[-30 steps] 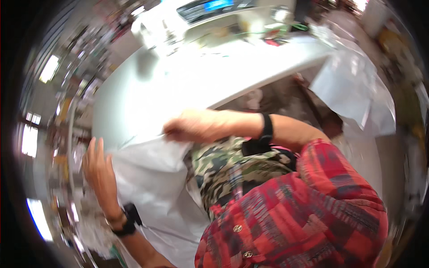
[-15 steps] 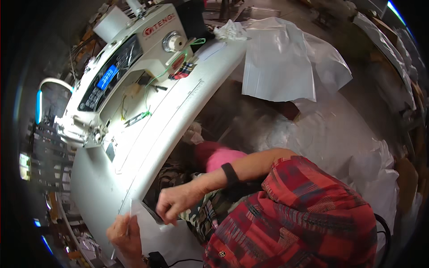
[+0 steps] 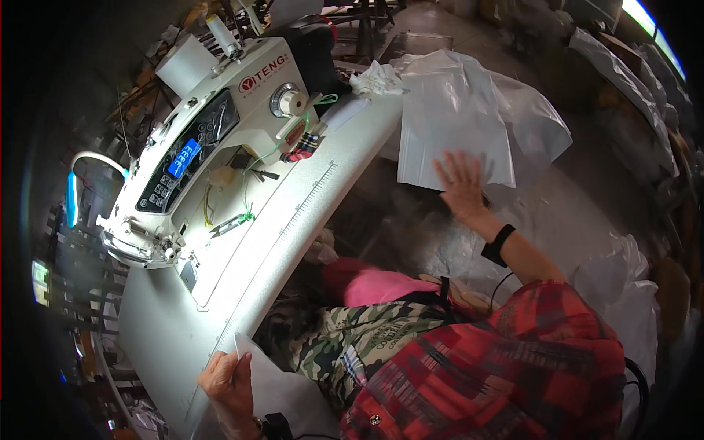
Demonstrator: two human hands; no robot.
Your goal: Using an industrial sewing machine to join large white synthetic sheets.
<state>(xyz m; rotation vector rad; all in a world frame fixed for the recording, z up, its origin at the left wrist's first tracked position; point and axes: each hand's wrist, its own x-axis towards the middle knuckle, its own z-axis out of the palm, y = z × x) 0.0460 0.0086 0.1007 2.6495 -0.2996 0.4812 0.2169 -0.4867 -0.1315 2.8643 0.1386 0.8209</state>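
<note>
Beside the near end of the sewing table, my left hand pinches the upper corner of a thin white sheet, which hangs down toward my lap. My right hand reaches out to the right with its fingers spread. It is over the lower edge of a pile of white plastic-like sheets draped at the far end of the table; whether it touches them I cannot tell. A white sewing machine with a lit blue display stands on the table.
The white sewing table curves along my left side. Small thread snips with green thread lie beneath the machine arm, near a plaid fabric scrap. A crumpled white wad sits at the table's far end. More white sheeting spreads at right.
My right hand has left the spot beside the left hand, swung far right and opened over the sheet pile. My left hand keeps its pinch on the white sheet.
</note>
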